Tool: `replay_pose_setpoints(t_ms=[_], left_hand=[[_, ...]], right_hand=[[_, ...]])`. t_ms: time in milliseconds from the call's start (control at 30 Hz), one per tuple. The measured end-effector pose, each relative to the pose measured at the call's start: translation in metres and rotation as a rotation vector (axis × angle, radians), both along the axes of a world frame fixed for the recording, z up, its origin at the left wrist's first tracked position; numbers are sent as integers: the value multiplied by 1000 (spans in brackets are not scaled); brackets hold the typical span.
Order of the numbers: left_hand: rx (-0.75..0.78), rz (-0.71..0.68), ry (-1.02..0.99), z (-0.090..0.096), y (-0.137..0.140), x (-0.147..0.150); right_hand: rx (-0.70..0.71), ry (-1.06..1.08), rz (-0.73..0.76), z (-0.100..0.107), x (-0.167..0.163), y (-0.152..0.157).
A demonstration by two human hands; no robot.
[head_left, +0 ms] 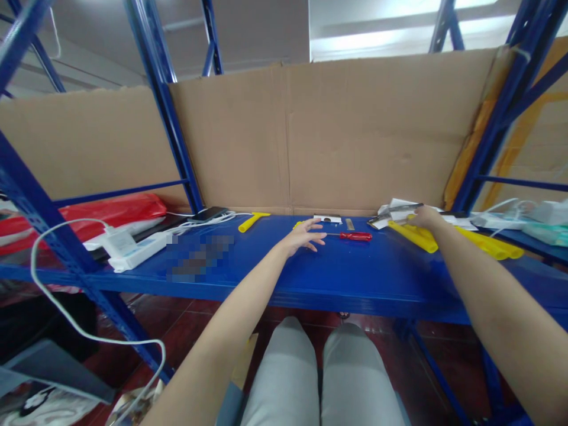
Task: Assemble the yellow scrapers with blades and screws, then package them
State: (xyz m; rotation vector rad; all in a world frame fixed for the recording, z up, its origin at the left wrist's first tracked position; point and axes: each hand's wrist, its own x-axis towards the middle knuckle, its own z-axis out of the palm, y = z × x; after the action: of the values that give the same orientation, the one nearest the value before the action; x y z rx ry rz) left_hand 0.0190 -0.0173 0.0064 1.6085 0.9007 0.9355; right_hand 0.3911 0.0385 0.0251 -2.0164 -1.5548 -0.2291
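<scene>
Over the blue shelf (337,272), my left hand (304,236) holds nothing, its fingers spread apart. Just right of its fingertips lies a screwdriver with a red handle (355,236), its thin shaft pointing toward the hand. My right hand (423,218) is at the back right, its fingers bent down at the upper end of a yellow handle (416,238). Exactly what those fingers grip is hidden. Beside and behind that hand are grey metal tools (402,207) on white paper. More yellow handles (488,244) lie under and right of my right wrist.
A yellow T-shaped tool (252,222) lies left of centre. Near the back are a small metal plate (350,224) and a white card (327,219). A white power strip (139,251) with cables is at the left. Cardboard (355,136) walls the back; blue posts (164,106) flank the shelf.
</scene>
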Motion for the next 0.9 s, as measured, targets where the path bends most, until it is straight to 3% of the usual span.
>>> replay_pose_setpoints(t_ms=[67, 267, 433, 633, 767, 900], left_hand=[[-1, 11, -13, -1, 0, 1], [8, 122, -35, -1, 5, 2], [34, 431, -75, -1, 17, -1], [103, 676, -132, -2, 23, -6], [116, 763, -128, -1, 24, -8], [128, 783, -98, -4, 29, -10]], right_hand=[[-180, -51, -96, 4, -10, -5], [-247, -111, -178, 9, -39, -25], [-36, -130, -224, 4, -57, -24], [248, 90, -93, -12, -92, -15], [260, 129, 74, -20, -109, -22], [236, 104, 136, -20, -108, -27]])
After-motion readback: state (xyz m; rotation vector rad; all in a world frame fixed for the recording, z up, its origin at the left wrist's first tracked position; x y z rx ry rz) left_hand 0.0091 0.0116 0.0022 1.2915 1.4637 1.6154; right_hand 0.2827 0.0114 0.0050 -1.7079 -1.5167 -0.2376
